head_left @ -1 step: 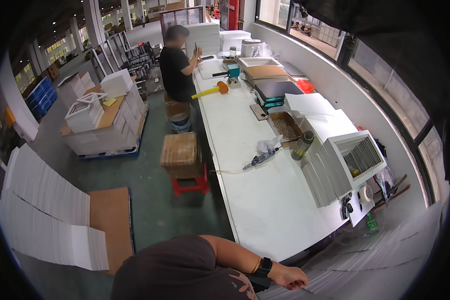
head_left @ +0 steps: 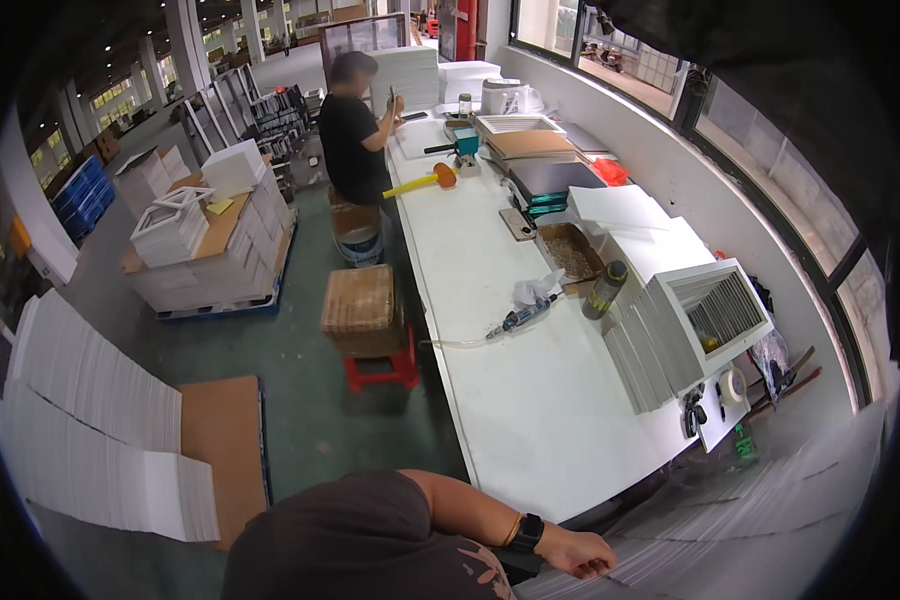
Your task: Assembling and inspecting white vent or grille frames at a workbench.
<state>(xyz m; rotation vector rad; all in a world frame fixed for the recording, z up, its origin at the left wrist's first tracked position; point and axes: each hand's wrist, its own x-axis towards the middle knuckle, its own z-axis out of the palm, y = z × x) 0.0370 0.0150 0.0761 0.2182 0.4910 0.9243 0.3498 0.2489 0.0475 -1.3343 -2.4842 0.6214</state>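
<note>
- The long white table [head_left: 530, 400] runs from the lower middle of the frame up to the top centre; its near end is bare, its left edge borders an open strip of green floor [head_left: 290, 350].
- At the bottom right, a spread of stacked white sheets [head_left: 750, 520] lies below the table's near corner, its edges fanned towards the lower right rim.
- The person's one visible hand [head_left: 575, 552] lies at the bottom centre, palm down, fingers loosely curled and resting on the near edge of those white sheets; it grips nothing that can be made out. A black watch [head_left: 527, 533] sits on the wrist.
- The forearm comes in from the lower edge, bent at the elbow, and crosses the body towards the right. Which hand this is cannot be told for sure, and the other hand is out of sight.
- Mid-table, well apart from the hand: a blue-handled tool [head_left: 518, 318] with a hose, a dark bottle [head_left: 604, 290], and a brown tray [head_left: 570, 255].
- A white louvred vent frame [head_left: 710, 315] stands at the right edge of the table, with slats leaning just beside it.
- Left of the table, a cardboard box on a red stool [head_left: 365, 315] narrows the aisle; a pallet of white frames [head_left: 210, 240] stands at the upper left.
- Another person in a black shirt [head_left: 355, 135] works at the far end, near a yellow mallet [head_left: 420, 182].
</note>
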